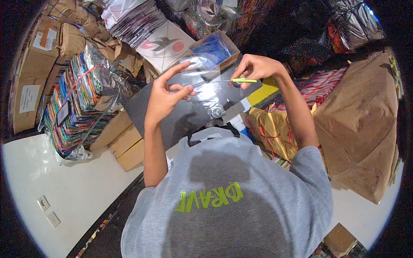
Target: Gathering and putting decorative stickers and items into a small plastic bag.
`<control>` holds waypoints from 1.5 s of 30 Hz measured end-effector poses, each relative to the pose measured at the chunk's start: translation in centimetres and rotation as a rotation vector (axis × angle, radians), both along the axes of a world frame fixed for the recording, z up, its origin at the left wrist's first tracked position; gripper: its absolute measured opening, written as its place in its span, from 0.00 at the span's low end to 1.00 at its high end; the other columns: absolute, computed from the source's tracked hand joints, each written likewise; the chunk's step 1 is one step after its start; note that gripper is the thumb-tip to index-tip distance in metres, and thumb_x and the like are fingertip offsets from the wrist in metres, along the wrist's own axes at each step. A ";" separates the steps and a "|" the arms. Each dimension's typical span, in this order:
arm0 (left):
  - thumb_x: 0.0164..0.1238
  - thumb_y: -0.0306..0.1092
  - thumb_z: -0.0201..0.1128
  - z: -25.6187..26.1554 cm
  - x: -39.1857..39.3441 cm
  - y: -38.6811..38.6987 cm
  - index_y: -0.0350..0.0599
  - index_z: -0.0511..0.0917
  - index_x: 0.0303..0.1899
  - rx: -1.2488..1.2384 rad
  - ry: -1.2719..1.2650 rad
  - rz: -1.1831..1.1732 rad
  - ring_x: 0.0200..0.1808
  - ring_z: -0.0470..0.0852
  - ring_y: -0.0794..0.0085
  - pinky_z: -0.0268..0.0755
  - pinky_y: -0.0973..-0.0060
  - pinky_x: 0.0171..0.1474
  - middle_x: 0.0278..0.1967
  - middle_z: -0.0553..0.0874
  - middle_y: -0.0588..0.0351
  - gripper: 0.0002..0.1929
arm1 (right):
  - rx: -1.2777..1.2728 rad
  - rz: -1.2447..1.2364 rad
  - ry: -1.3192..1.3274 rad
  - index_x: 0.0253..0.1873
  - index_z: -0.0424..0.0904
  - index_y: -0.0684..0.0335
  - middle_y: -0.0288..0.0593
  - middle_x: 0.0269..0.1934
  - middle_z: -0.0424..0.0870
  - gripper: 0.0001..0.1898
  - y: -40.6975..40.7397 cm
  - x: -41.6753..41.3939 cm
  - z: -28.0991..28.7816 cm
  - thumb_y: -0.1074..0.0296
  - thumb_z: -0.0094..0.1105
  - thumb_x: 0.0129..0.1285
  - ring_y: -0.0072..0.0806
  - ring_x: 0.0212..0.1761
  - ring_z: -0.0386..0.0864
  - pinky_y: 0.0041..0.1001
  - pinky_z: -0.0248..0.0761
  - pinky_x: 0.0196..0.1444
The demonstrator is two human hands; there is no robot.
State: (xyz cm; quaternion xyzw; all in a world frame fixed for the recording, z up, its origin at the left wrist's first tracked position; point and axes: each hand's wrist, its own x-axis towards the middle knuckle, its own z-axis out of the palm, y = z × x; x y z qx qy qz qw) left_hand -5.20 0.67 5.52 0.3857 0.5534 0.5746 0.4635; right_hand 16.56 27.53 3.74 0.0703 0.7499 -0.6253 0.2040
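My right hand (pixel 259 67) pinches a slender tool with a yellow-green handle (pixel 244 80). A thin shaft or strand runs from it leftward toward my left fingertips. My left hand (pixel 167 92) has its index finger raised, with thumb and other fingers curled close together. These fingers meet the left edge of a clear plastic bag (pixel 201 66); I cannot make out what, if anything, they pinch. Glare hides part of the plastic. Under both hands lies a dark grey board (pixel 177 119). A round, watch-like object (pixel 216 112) rests near its front edge, close to my chest.
An open cardboard box (pixel 234 59) with blue contents stands beyond my hands, beside stacked printed sheets (pixel 164 45). A tied pile of colourful packets (pixel 80 109) rises at left. Gold-wrapped bundles (pixel 274 129) and a large brown paper package (pixel 358 125) crowd the right.
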 end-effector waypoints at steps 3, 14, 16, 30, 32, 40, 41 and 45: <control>0.68 0.18 0.69 0.0 0.0 0.0 0.34 0.70 0.74 0.005 -0.005 -0.008 0.40 0.91 0.73 0.81 0.80 0.39 0.69 0.80 0.48 0.32 | 0.001 0.038 0.036 0.57 0.88 0.71 0.33 0.35 0.88 0.26 0.1 -0.2 0.0 0.64 0.82 0.56 0.12 0.31 0.73 0.20 0.67 0.33; 0.68 0.18 0.69 0.0 0.0 -0.1 0.34 0.70 0.74 0.019 0.000 -0.011 0.40 0.91 0.73 0.82 0.79 0.39 0.68 0.80 0.48 0.32 | -0.033 0.041 0.001 0.56 0.88 0.71 0.31 0.31 0.87 0.22 -0.3 -0.5 0.3 0.67 0.81 0.58 0.12 0.29 0.74 0.19 0.67 0.31; 0.68 0.18 0.69 0.0 0.0 -0.1 0.35 0.70 0.74 0.024 0.003 -0.014 0.40 0.91 0.73 0.82 0.79 0.39 0.69 0.80 0.48 0.32 | -0.029 0.047 0.006 0.56 0.88 0.71 0.31 0.31 0.87 0.22 -0.3 -0.7 0.5 0.68 0.81 0.58 0.11 0.29 0.75 0.19 0.67 0.31; 0.70 0.21 0.69 0.2 0.2 -0.3 0.36 0.71 0.73 0.030 -0.001 -0.018 0.42 0.92 0.72 0.83 0.80 0.41 0.67 0.81 0.50 0.30 | -0.026 0.086 0.040 0.53 0.89 0.72 0.33 0.28 0.85 0.21 -0.6 -1.4 0.6 0.67 0.80 0.58 0.12 0.26 0.74 0.20 0.66 0.30; 0.70 0.21 0.69 0.1 0.3 -0.3 0.36 0.71 0.73 0.030 -0.004 -0.015 0.42 0.92 0.72 0.83 0.80 0.40 0.67 0.81 0.50 0.30 | -0.029 0.104 0.054 0.54 0.88 0.72 0.33 0.28 0.85 0.21 -0.6 -1.6 0.7 0.67 0.80 0.58 0.13 0.26 0.73 0.20 0.66 0.30; 0.67 0.17 0.69 0.1 0.6 -0.1 0.35 0.69 0.74 0.020 -0.023 0.006 0.40 0.91 0.73 0.82 0.80 0.41 0.69 0.80 0.47 0.33 | 0.019 0.135 0.032 0.54 0.88 0.72 0.31 0.27 0.84 0.22 -0.7 -2.0 1.4 0.67 0.80 0.58 0.12 0.26 0.72 0.19 0.63 0.28; 0.67 0.17 0.69 0.1 0.5 -0.1 0.35 0.69 0.74 0.016 -0.022 0.002 0.40 0.91 0.73 0.82 0.80 0.41 0.69 0.80 0.47 0.33 | 0.011 0.136 0.044 0.53 0.88 0.72 0.31 0.27 0.83 0.21 -0.6 -2.0 1.2 0.67 0.80 0.58 0.12 0.26 0.71 0.19 0.63 0.28; 0.67 0.18 0.69 0.0 0.5 0.0 0.35 0.69 0.74 0.012 -0.015 0.005 0.41 0.91 0.74 0.83 0.80 0.42 0.69 0.79 0.47 0.34 | -0.025 0.156 0.082 0.52 0.88 0.71 0.30 0.26 0.82 0.20 -0.7 -2.2 1.0 0.67 0.81 0.58 0.12 0.27 0.72 0.20 0.62 0.29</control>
